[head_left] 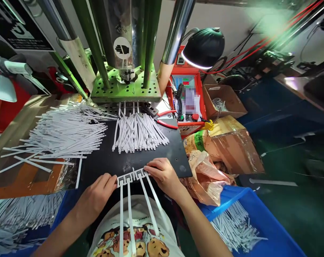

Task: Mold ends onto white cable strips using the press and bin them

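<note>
My left hand (97, 192) and my right hand (164, 175) pinch opposite ends of a white moulded plastic bar with square heads (132, 176). From the bar several long white straps, like cable ties, hang down towards my lap over my printed shirt. Beyond the bar, a fanned heap of white straps (136, 134) lies on the black worktop (103, 162), near the press. A larger, tangled pile of white straps (68, 134) is at the left, on cardboard (30, 178). The fingertips partly cover the bar's ends.
A green press plate (126, 93) with steel columns overhangs the worktop's back. Red-handled pliers (167, 124) lie beside the heap, near a red control box (190, 119). A lamp (204, 48) hangs above it. Cardboard boxes (231, 146) and a blue bin (274, 228) with straps stand right.
</note>
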